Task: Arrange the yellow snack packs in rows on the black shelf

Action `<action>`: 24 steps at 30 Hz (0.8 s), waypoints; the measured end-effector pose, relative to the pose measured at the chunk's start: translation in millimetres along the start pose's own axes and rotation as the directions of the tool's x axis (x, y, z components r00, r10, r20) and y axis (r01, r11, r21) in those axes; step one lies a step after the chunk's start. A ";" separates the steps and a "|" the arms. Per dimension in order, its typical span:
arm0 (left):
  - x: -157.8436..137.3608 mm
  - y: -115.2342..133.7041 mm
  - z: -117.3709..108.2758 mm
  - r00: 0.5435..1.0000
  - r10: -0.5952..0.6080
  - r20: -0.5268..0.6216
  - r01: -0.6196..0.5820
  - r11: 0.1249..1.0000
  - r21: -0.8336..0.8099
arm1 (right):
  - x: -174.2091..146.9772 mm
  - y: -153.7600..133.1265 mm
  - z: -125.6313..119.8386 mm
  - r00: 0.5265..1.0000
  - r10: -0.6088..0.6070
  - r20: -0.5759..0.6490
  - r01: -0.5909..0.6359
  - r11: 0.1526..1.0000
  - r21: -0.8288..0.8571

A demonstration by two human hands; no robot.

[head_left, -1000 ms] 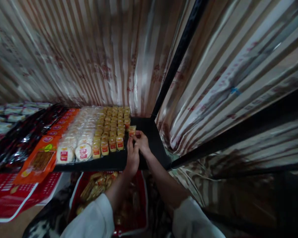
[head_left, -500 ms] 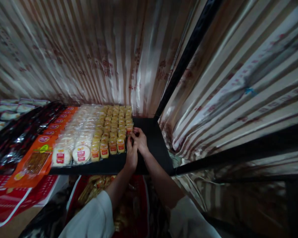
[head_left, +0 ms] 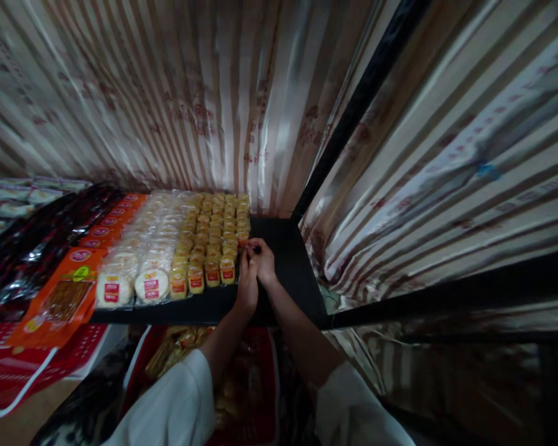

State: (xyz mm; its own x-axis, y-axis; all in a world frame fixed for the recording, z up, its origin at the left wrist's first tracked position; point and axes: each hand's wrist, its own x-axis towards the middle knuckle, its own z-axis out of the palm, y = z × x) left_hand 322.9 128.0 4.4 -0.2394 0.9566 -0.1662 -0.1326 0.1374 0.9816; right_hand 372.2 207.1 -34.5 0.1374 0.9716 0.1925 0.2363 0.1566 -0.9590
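Yellow packets (head_left: 214, 238) filled the black shelf (head_left: 288, 272) in rows running toward 12 o'clock. Both hands' fingertips met, pinched on one small packet (head_left: 244, 241) at the right end. Left hand (head_left: 247, 286) sat at 6 o'clock of it, right hand (head_left: 262, 260) at 4. Below, a red basket (head_left: 265, 371) held more.

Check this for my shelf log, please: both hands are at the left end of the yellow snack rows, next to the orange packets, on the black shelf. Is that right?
Not quite. The head view shows the left hand and right hand at the right end of the yellow snack rows, beside bare black shelf. The orange packets lie far to the left.
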 end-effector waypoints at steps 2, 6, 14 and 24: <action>-0.1 0.8 0.5 1.000 -0.013 -0.009 0.013 1.000 0.012 | -0.8 0.0 -0.2 1.000 0.023 -0.011 -0.023 0.999 0.029; 0.7 4.2 1.0 0.999 -0.018 -0.032 0.018 1.000 0.022 | -2.2 -1.1 0.6 0.997 0.054 -0.048 -0.052 0.998 0.030; 2.1 8.2 0.6 0.999 -0.052 -0.010 0.052 0.998 0.019 | -0.6 -4.4 -0.2 0.998 0.064 -0.006 -0.063 0.995 0.077; -40.4 -5.6 -18.9 1.000 -0.025 -0.004 0.025 0.998 0.066 | -39.8 -45.3 -19.2 0.989 0.054 -0.134 -0.054 0.999 0.004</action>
State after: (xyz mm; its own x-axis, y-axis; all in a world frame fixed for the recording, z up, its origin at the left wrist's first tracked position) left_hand 315.1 83.7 3.8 -0.2400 0.9518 -0.1909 -0.0753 0.1778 0.9812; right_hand 374.6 157.9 5.2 0.2776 0.9462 0.1664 0.2243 0.1046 -0.9689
